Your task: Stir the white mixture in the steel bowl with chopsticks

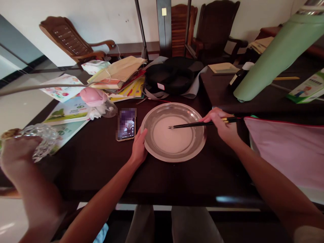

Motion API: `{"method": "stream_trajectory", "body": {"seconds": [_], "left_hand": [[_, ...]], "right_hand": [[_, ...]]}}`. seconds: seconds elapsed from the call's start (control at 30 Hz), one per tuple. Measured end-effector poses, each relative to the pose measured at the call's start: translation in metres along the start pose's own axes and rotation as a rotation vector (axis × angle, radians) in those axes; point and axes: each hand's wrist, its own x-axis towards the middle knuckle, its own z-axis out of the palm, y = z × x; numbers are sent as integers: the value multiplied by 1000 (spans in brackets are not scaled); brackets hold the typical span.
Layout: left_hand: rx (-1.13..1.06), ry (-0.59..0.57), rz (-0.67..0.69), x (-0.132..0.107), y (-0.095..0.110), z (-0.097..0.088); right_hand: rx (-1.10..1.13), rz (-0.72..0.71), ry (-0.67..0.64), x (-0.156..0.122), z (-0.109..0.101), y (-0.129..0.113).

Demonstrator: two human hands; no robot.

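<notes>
A round metal dish (199, 143) stands on the dark table, with a pale, whitish liquid (172, 140) in its bottom. My left hand (139, 146) grips the dish's left rim, thumb on the edge and the other fingers partly hidden behind it. In my right hand (224, 125) is a pair of black chopsticks (193, 124) with gold-coloured ends. They reach over the right rim, and their tips meet the liquid near the middle. A phone (126, 125) with its screen lit lies just left of the dish.
At the far left another person's hand (19, 150) is by a clear glass bowl (45, 138). Books and papers (124, 76), a pink-lidded bottle (93, 98) and a black bag (172, 76) lie behind. A tall green flask (275, 54) and a pink pouch (288, 152) are at right.
</notes>
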Motion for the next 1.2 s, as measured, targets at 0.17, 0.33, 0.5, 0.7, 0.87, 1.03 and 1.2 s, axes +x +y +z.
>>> {"method": "stream_trajectory", "body": {"seconds": [0.17, 0.33, 0.5, 0.7, 0.87, 1.03, 1.2], "left_hand": [[18, 4, 2, 0, 0, 0], [10, -8, 5, -1, 0, 1], [14, -8, -8, 0, -1, -1], [31, -7, -10, -1, 1, 0], [28, -6, 1, -1, 1, 1], [33, -5, 0, -1, 0, 0], [37, -8, 11, -1, 0, 0]], "right_hand": [[152, 12, 43, 0, -2, 3], [-4, -20, -179, -3, 5, 0], [29, 25, 64, 0, -1, 2], [54, 15, -103, -3, 3, -1], [-51, 11, -77, -1, 3, -2], [156, 44, 117, 1, -3, 3], [12, 17, -152, -3, 4, 0]]}}
